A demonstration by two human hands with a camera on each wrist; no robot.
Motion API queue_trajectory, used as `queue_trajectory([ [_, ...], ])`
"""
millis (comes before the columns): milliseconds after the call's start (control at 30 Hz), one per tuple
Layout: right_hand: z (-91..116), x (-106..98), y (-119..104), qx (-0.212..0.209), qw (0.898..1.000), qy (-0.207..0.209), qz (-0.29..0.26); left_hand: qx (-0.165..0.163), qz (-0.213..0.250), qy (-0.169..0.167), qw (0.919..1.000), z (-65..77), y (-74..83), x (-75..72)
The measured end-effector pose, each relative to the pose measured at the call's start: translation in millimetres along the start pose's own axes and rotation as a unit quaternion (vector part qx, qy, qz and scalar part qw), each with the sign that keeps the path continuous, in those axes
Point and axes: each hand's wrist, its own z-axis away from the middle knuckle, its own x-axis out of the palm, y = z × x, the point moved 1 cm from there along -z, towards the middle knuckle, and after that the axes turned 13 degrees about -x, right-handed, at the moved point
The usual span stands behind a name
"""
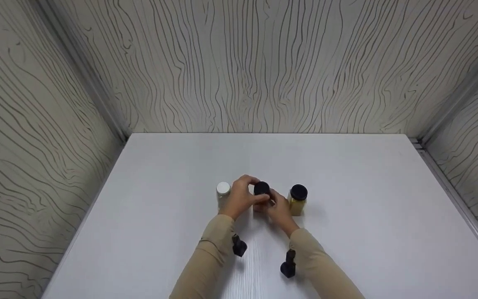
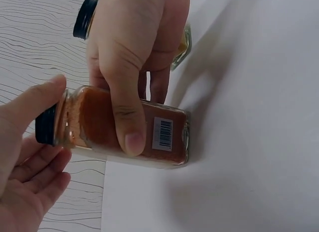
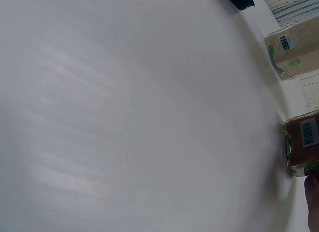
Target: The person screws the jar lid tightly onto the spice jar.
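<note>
A square glass jar of orange-red powder (image 2: 94, 117) stands upright between both hands, a barcode sticker near its base. My left hand (image 1: 239, 200) holds its black lid (image 1: 262, 188), thumb on the near side and fingers around the far side. Lower down, my right hand (image 1: 281, 212) grips the jar's body, its thumb across the glass in the left wrist view. A white-capped jar (image 1: 223, 188) of pale contents stands just left of my left hand. Beside my right hand is a black-lidded jar (image 1: 298, 193) of yellow contents.
The white tabletop (image 1: 160, 174) spreads around the jars. Wood-grain-patterned panels (image 1: 243, 66) rise behind it and at both sides. A small black device sits at the left wrist (image 1: 239, 246) and another at the right wrist (image 1: 288, 268).
</note>
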Motion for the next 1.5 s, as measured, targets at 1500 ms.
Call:
queue_trajectory([
  [1500,-0.7,-3.3,-1.7,-0.006,1.0,-0.008,0.023,0.05,-0.04,-0.038,0.9972,-4.5,2.5,-4.6],
])
